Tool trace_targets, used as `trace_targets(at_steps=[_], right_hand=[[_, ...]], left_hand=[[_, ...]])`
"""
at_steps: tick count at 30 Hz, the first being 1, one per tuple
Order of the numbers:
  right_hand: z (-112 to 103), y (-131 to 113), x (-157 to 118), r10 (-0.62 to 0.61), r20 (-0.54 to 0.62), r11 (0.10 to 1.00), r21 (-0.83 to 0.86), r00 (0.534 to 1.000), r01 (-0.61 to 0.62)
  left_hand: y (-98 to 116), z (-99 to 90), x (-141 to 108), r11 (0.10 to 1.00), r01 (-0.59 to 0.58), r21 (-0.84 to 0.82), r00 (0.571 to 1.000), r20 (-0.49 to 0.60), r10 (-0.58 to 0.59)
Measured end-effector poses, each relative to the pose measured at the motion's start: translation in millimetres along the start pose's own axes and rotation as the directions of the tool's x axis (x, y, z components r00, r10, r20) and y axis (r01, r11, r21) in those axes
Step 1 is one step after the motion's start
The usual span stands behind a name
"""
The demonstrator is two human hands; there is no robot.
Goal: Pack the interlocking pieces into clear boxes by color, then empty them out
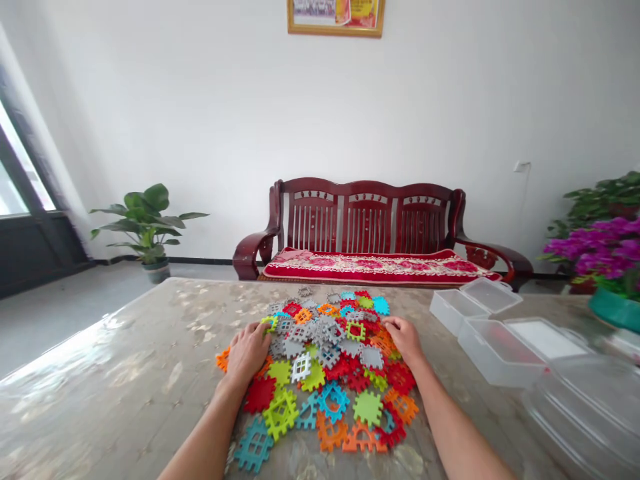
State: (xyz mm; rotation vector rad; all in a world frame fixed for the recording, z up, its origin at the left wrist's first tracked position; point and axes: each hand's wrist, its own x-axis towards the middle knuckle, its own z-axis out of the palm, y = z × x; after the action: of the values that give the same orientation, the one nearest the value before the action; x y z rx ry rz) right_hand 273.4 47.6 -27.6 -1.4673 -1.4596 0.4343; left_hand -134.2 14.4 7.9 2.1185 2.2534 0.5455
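A loose heap of interlocking plastic tiles [327,333] with notched edges lies on the table in grey, red, green, blue and orange. My left hand [247,350] rests palm down on the heap's left side, its fingers stretched out over the tiles beside an orange tile [223,360]. At the right side, my right hand [404,339] touches the edge of the heap next to red and orange tiles, its fingers loosely bent. Neither hand visibly grips a tile. Closest to me lie a teal window tile [254,445] and an orange arch tile [364,439].
Open clear plastic boxes [500,350] stand on the table [125,373] to the right, beside a clear lid [590,407]. Purple flowers in a green pot [617,308] are at the far right. Beyond the table stands a wooden bench [370,220]; a potted plant [150,227] is at left.
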Motion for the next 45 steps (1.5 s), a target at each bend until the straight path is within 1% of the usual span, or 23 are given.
trace_targets(at_steps=[5,8,10,12,14,16,18,20,21,23,25,28,31,35,39,43,45], right_hand=[[0,1,0,-0.022,0.019,0.998,0.056,1.0,0.021],[1,1,0,-0.007,0.038,0.995,0.1,0.999,0.003],[3,1,-1,-0.001,0.043,0.994,0.11,0.999,-0.004],[3,0,-2,-0.015,0.04,0.998,0.059,0.999,0.013],[3,-4,-3,-0.038,0.047,0.998,-0.045,0.998,0.04],[2,-11,-4,-0.059,0.061,0.988,-0.142,0.996,0.068],[2,-20,-5,-0.081,0.084,0.976,-0.193,0.993,0.096],[4,-28,-6,-0.106,0.123,0.969,-0.212,0.987,0.13],[6,-32,-7,-0.111,0.15,0.966,-0.215,0.982,0.142],[11,-37,-9,-0.109,0.211,0.965,-0.213,0.971,0.155],[15,-42,-11,-0.105,0.263,0.963,-0.214,0.959,0.164],[17,-48,-13,-0.133,0.313,0.954,-0.216,0.94,0.207],[17,-55,-13,-0.145,0.326,0.949,-0.22,0.934,0.225],[18,-58,-12,-0.147,0.328,0.956,-0.195,0.933,0.22],[20,-59,-11,-0.141,0.289,0.977,-0.116,0.947,0.181],[22,-60,-10,-0.137,0.225,0.99,-0.001,0.965,0.14],[23,-61,-9,-0.144,0.204,0.99,0.046,0.968,0.137]], left_hand=[[2,4.0,1,0.998,-0.049,-0.033,0.998,-0.026,0.049],[11,5.8,-1,0.996,-0.092,-0.01,0.991,-0.1,0.09],[21,5.3,-4,0.988,-0.157,0.008,0.975,-0.156,0.156],[33,2.9,-9,0.972,-0.236,0.014,0.954,-0.187,0.234],[46,-1.1,-14,0.95,-0.313,0.008,0.934,-0.181,0.309],[58,-5.7,-18,0.93,-0.367,-0.032,0.925,-0.113,0.362],[69,-9.6,-21,0.912,-0.393,-0.121,0.918,0.015,0.397],[79,-11.8,-24,0.898,-0.385,-0.213,0.897,0.144,0.418],[84,-12.2,-25,0.896,-0.373,-0.24,0.887,0.191,0.421],[94,-12.0,-28,0.906,-0.345,-0.245,0.881,0.249,0.403],[104,-10.8,-30,0.922,-0.318,-0.219,0.89,0.267,0.37],[117,-7.7,-31,0.928,-0.314,-0.2,0.903,0.239,0.357],[128,-3.8,-30,0.924,-0.322,-0.206,0.913,0.192,0.36],[140,1.2,-27,0.932,-0.277,-0.234,0.942,0.126,0.312],[151,6.0,-25,0.904,-0.295,-0.31,0.942,0.062,0.329],[163,10.8,-21,0.881,-0.275,-0.385,0.955,0.0,0.298],[169,11.6,-20,0.857,-0.297,-0.421,0.95,-0.038,0.311]])
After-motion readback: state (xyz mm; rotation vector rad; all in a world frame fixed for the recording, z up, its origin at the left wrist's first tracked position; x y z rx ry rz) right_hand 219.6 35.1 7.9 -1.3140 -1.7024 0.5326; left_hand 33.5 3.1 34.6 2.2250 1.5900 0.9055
